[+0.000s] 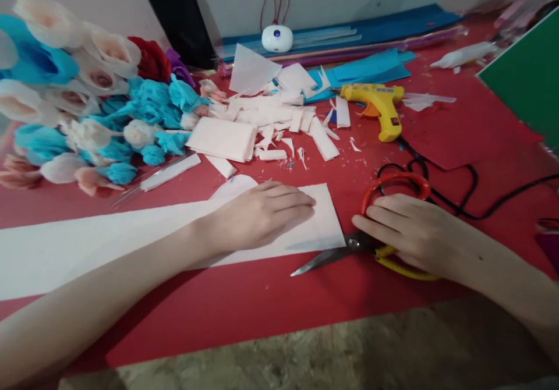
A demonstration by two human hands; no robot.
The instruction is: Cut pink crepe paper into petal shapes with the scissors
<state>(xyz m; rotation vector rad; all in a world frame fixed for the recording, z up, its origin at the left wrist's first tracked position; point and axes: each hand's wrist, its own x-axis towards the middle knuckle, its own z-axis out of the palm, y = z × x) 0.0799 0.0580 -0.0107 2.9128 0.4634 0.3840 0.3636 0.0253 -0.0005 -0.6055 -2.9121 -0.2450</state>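
Head view: the left hand lies flat, fingers spread open, on the right end of a long, pale pink paper strip that stretches across the red table. The right hand rests over the scissors, fingers bent on the red and yellow handles, but I cannot tell if it grips them; the blades are shut and point left, just beside the paper's corner. Paper flowers, paper scraps and a yellow glue gun sit farther back.
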